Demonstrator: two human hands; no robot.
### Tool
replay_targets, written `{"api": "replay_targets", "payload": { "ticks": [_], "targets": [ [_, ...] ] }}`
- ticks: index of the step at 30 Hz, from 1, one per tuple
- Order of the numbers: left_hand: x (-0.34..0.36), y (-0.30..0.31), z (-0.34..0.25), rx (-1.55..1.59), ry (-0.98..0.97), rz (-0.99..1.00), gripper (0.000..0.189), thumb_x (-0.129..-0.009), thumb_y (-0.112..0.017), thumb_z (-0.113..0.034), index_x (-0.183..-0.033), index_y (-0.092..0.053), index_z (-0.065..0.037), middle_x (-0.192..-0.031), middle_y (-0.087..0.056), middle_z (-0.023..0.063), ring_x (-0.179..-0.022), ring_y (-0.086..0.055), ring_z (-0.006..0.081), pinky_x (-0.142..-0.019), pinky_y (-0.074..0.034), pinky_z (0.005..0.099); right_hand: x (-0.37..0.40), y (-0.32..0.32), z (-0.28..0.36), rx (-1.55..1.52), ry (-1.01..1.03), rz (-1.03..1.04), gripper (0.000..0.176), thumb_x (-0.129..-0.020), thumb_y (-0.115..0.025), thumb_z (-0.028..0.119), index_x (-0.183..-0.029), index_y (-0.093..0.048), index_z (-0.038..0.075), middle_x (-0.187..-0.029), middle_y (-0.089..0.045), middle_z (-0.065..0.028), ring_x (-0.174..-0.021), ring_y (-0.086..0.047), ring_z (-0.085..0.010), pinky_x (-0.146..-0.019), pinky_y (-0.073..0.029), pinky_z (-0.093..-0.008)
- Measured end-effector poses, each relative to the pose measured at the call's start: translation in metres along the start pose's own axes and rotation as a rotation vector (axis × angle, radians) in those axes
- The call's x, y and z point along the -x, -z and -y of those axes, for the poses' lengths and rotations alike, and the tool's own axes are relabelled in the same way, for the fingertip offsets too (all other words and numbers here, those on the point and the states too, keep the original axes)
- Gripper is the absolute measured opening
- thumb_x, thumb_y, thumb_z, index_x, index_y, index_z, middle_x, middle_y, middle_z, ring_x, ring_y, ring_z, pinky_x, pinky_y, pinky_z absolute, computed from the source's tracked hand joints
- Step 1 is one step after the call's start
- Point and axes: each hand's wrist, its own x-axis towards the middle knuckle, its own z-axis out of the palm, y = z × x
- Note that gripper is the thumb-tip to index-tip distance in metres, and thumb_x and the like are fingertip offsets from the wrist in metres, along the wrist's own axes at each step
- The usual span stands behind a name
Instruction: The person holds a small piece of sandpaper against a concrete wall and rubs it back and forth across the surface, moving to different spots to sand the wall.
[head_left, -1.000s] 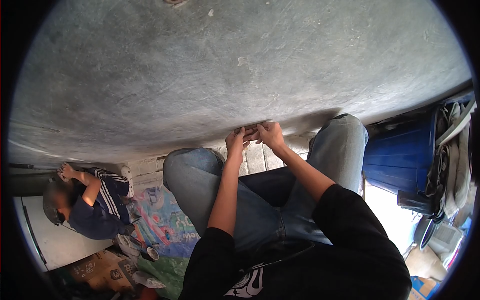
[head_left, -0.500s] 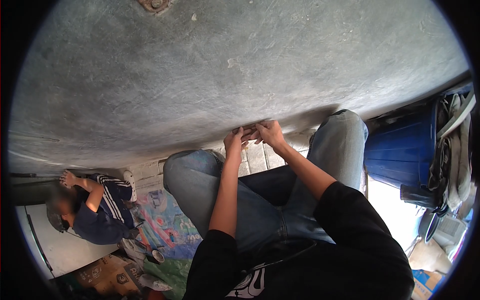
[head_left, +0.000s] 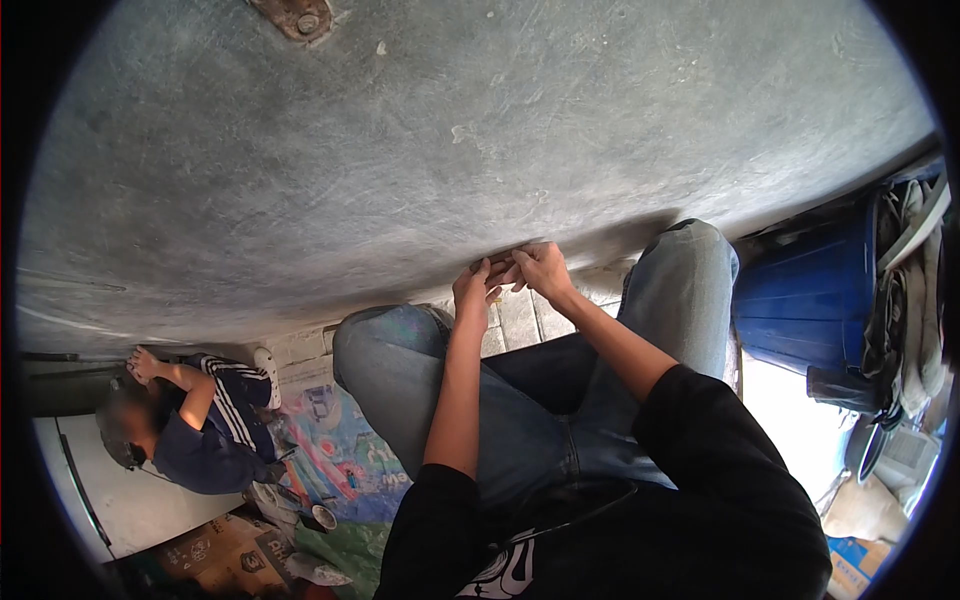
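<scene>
Both of my hands meet low on the grey, scuffed wall [head_left: 400,130], between my bent knees. My left hand [head_left: 473,284] has its fingers curled, with the thumb up near the wall. Close beside it, my right hand [head_left: 541,268] is bent at the wrist, thumb and fingers pinched together. The fingertips of the two hands touch or nearly touch. A dark, thin edge shows between them against the wall, but it is too small and too hidden to name.
A co-worker [head_left: 205,440] crouches by the wall at left, hands raised to it. Near them lie a colourful printed sheet [head_left: 340,445], a cup [head_left: 324,517] and cardboard [head_left: 225,555]. A blue bin [head_left: 810,290] stands right of my knee. A rusty metal plate [head_left: 298,18] is fixed to the wall.
The view has shifted slightly, so the co-worker and the metal plate appear a little lower. My hands stay together at nearly the same spot by the wall.
</scene>
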Motion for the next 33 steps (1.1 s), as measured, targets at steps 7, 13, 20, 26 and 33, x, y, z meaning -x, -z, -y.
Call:
{"api": "replay_targets", "payload": {
  "ticks": [7,13,20,26,33],
  "targets": [
    [0.0,-0.002,0.001,-0.063,-0.026,-0.06,0.021,-0.085,-0.048,-0.026,-0.095,-0.054,-0.009,-0.089,-0.061,0.0035,-0.077,-0.056,0.0119,-0.069,-0.038,0.0288,0.0,-0.001,-0.001,-0.038,-0.024,-0.003,0.025,-0.083,-0.042,0.011,-0.083,-0.059,-0.008,-0.06,-0.061,-0.0108,-0.044,-0.057,-0.0122,-0.039,-0.041,-0.0215],
    [0.002,-0.003,0.001,-0.08,-0.032,-0.064,0.021,-0.086,-0.048,-0.026,-0.095,-0.054,-0.009,-0.089,-0.061,0.0032,-0.079,-0.056,0.0116,-0.069,-0.038,0.029,-0.01,-0.002,-0.016,0.023,-0.016,-0.01,0.025,-0.082,-0.043,0.011,-0.078,-0.06,-0.007,-0.059,-0.061,-0.0103,-0.045,-0.056,-0.0119,-0.04,-0.041,-0.0209],
    [0.004,-0.004,-0.003,-0.028,-0.01,-0.059,0.02,-0.086,-0.047,-0.026,-0.097,-0.053,-0.009,-0.089,-0.061,0.0028,-0.08,-0.055,0.0112,-0.07,-0.037,0.0282,0.006,0.004,0.015,-0.061,-0.059,0.029,0.024,-0.082,-0.044,0.011,-0.08,-0.06,-0.007,-0.059,-0.061,-0.0097,-0.045,-0.056,-0.0111,-0.041,-0.04,-0.0203],
    [0.002,-0.002,0.0,-0.037,-0.008,-0.072,0.02,-0.086,-0.048,-0.025,-0.098,-0.053,-0.01,-0.091,-0.061,0.0029,-0.08,-0.055,0.0113,-0.07,-0.037,0.0284,0.0,-0.002,0.005,-0.15,-0.104,0.012,0.024,-0.083,-0.043,0.011,-0.08,-0.06,-0.006,-0.06,-0.061,-0.0083,-0.046,-0.056,-0.0101,-0.041,-0.041,-0.0205],
    [0.003,-0.003,-0.001,-0.114,-0.027,-0.084,0.022,-0.086,-0.048,-0.026,-0.099,-0.052,-0.009,-0.092,-0.06,0.0037,-0.081,-0.055,0.0124,-0.072,-0.038,0.0288,0.0,0.001,0.003,-0.066,-0.079,0.014,0.023,-0.083,-0.044,0.011,-0.081,-0.061,-0.005,-0.06,-0.062,-0.0086,-0.046,-0.057,-0.0101,-0.041,-0.041,-0.0202]
  ]
}}
